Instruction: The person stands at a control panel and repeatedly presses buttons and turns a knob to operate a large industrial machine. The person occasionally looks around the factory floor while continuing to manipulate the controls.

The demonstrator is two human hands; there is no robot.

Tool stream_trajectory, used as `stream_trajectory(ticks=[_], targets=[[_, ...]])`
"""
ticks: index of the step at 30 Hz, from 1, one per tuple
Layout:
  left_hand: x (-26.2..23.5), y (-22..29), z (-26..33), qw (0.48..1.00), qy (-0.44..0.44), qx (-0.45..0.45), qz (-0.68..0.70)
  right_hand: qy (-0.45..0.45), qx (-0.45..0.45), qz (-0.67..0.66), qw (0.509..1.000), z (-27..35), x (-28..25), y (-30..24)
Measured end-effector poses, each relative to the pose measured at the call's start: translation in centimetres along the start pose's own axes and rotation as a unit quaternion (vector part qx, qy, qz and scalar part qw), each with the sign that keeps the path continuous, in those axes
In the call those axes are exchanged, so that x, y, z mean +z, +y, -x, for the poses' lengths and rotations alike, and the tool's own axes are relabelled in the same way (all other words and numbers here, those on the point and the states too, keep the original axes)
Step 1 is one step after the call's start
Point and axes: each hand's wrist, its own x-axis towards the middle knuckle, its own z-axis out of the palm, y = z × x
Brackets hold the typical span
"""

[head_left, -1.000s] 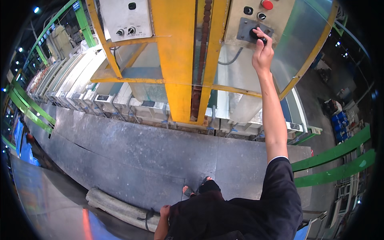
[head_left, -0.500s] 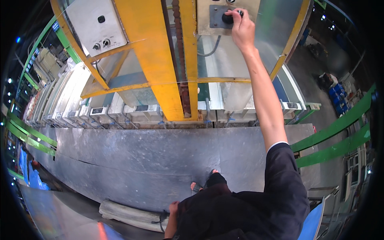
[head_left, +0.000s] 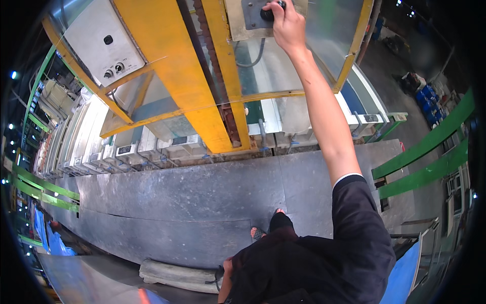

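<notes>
At the top of the view my right arm reaches up to a control box on a yellow frame. The fingers of my right hand are closed round a black knob set in a dark grey plate. My left hand hangs low beside my body, partly covered by my dark shirt. Its fingers do not show well enough to read. Left of the frame's post is a second pale panel with a black button and two small rotary switches.
Below the yellow post runs a row of white tanks. I stand in sandals on a grey metal walkway. Green railings border it on both sides. Behind me lies a long rolled bundle. Blue drums stand far right.
My view has tilted and shifted, so the panels and yellow post sit higher and further left. My right hand stays on the knob. My left hand still hangs low.
</notes>
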Motion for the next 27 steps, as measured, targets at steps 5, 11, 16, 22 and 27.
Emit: stream_trajectory(ticks=[5, 11, 16, 22, 27], targets=[[0.3, -0.5, -0.8, 0.999, -0.005, 0.004, -0.047, -0.036, 0.005, 0.08, 0.996, -0.9, -0.4, -0.6], [-0.5, 1.4, 0.0, 0.999, 0.003, -0.03, 0.032, 0.028, -0.157, 0.01, 0.987, 2.3, -0.3, 2.3], [-0.3, 0.8, 0.8, 1.0, 0.01, -0.018, -0.004, 0.023, -0.112, 0.007, 0.993, 2.3, -0.1, 1.7], [-0.4, 1.2, 0.9, 1.0, 0.002, -0.005, 0.011, 0.013, -0.05, -0.021, 0.998, 1.6, -0.2, 1.0], [-0.2, 0.3, 1.0, 1.0, 0.006, -0.008, 0.029, -0.001, -0.008, 0.025, 1.0, -0.5, -0.4, -0.5]])
